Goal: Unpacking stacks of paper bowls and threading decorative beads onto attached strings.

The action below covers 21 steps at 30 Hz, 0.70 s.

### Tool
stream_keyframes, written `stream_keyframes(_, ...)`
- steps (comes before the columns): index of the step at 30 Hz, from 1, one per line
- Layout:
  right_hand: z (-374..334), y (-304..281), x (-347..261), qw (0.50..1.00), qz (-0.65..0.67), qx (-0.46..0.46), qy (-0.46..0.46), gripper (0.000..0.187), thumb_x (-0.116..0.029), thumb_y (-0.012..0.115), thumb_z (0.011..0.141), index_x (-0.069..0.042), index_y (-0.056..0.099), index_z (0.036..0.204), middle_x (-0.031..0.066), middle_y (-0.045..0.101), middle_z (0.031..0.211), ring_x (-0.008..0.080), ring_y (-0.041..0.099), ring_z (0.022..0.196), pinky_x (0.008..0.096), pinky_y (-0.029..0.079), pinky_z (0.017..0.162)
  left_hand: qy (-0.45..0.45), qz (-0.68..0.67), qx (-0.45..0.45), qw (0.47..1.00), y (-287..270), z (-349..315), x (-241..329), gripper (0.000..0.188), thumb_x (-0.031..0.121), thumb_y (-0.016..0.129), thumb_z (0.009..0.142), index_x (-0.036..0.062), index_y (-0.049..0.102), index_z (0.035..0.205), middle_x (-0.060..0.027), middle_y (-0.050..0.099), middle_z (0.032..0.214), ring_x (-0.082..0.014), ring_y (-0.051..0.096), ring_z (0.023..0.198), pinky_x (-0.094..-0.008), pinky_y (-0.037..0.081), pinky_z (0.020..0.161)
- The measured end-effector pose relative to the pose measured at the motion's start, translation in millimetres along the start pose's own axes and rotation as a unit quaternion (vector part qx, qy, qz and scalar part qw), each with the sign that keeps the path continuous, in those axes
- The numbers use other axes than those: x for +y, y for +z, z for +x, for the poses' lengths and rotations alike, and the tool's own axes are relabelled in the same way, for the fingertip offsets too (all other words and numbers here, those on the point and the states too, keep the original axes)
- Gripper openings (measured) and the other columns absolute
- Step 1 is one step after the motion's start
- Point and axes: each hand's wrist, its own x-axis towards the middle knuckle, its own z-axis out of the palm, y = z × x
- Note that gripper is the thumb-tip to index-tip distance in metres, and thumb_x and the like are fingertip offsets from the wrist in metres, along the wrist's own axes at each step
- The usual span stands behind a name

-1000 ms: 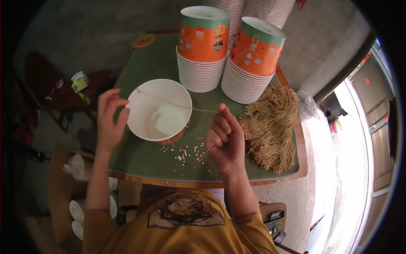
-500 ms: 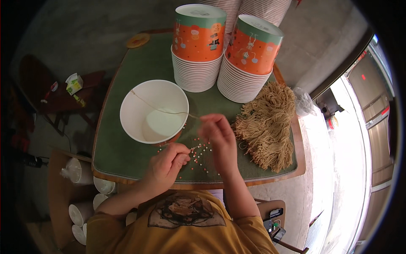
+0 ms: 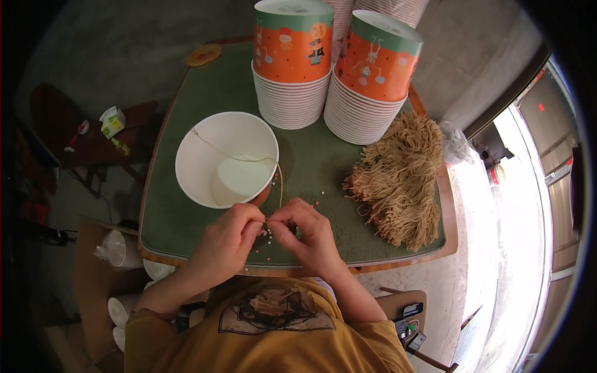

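Note:
My left hand (image 3: pixel 231 237) and my right hand (image 3: pixel 311 239) meet fingertip to fingertip near the table's front edge. Both pinch a thin tan cord (image 3: pixel 282 183); what exactly sits between the fingertips is too small to make out. From there the cord rises to the right rim of a white-lined paper bucket (image 3: pixel 191 165) and stretches across its mouth to the far-left rim. Small pink and white beads (image 3: pixel 268 235) lie scattered on the green tabletop under and around my hands.
Two stacks of nested orange-and-green paper buckets, left (image 3: pixel 292 99) and right (image 3: pixel 364 115), stand upside down at the back. A heap of tan cords (image 3: pixel 401 186) lies at the right. Beside the table at left is a cardboard box (image 3: pixel 90 280) with white buckets in it.
My right hand has come down and left to meet my left hand. The cord, earlier drawn out toward my raised right hand, now hangs over the bucket's right rim.

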Motion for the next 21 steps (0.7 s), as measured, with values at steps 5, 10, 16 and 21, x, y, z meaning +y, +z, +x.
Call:
stream_keyframes(5,3.1,3.9,4.9,0.993,-0.024,0.118,0.015,0.013,0.002,0.067,0.081,-0.004,0.056,0.085,0.0041,0.053,0.077,0.0120,0.051,0.061,0.0249,0.044,0.054,0.180,0.206,0.158,0.949,-14.7,19.5,8.1,0.031,0.004,0.067,0.082,0.0023,0.053,0.109,-0.0114,0.058,0.085,-0.0303,0.060,0.074,-0.0377,0.049,0.069)
stream_keyframes(10,10.6,12.3,6.2,0.983,-0.104,0.150,-0.021,0.017,0.002,0.068,0.078,-0.004,0.053,0.082,0.0033,0.052,0.072,0.0115,0.050,0.057,0.0247,0.043,0.051,0.107,0.233,0.062,0.965,-21.9,27.3,-7.4,0.036,0.005,0.067,0.078,0.0059,0.059,0.113,-0.0085,0.057,0.082,-0.0283,0.057,0.074,-0.0393,0.047,0.069)
stream_keyframes(16,22.5,24.8,5.9,0.982,-0.075,0.171,-0.041,0.015,0.001,0.068,0.078,-0.004,0.054,0.083,0.0040,0.052,0.071,0.0123,0.051,0.056,0.0264,0.044,0.050,0.072,0.180,0.089,0.977,-36.1,29.4,-4.1,0.033,-0.001,0.061,0.077,0.0072,0.063,0.109,-0.0081,0.057,0.081,-0.0263,0.057,0.072,-0.0378,0.048,0.064)
stream_keyframes(21,32.2,33.0,5.0,0.984,-0.065,0.162,-0.046,0.015,0.000,0.068,0.079,-0.004,0.055,0.084,0.0042,0.052,0.071,0.0129,0.052,0.056,0.0272,0.045,0.050,0.047,0.140,0.079,0.986,-40.1,28.1,0.2,0.035,-0.001,0.060,0.078,0.0069,0.063,0.112,-0.0084,0.058,0.082,-0.0244,0.058,0.070,-0.0358,0.049,0.062)
